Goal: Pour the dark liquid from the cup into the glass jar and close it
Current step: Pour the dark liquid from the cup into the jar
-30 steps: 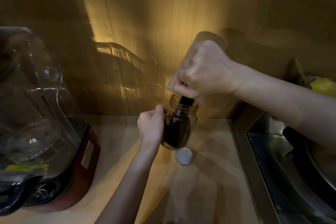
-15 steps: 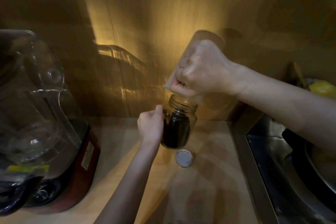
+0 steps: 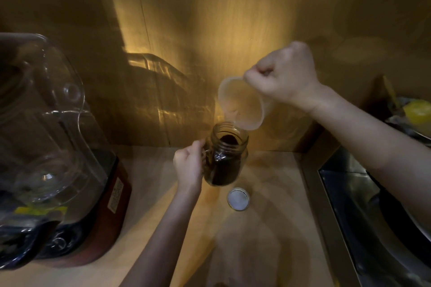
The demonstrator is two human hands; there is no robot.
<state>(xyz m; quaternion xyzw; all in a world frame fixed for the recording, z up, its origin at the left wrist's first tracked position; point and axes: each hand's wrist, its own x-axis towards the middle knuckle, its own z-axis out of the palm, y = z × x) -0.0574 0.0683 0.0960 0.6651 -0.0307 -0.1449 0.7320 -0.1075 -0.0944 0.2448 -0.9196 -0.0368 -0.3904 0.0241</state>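
Observation:
A glass jar stands on the wooden counter, open at the top and mostly full of dark liquid. My left hand grips its left side. My right hand holds a translucent plastic cup by its handle, tipped so its mouth faces me, its lower rim just above the jar's far right edge. The cup looks empty apart from a faint residue. The jar's round metal lid lies flat on the counter just in front of the jar.
A blender with a clear pitcher and red base fills the left side. A steel sink with dark cookware lies at the right, with a yellow object behind it. A wooden wall closes the back.
The dark stream from the cup into the jar has stopped. My right hand has lifted the cup up and to the right, turning its mouth toward me. My left hand stays on the jar.

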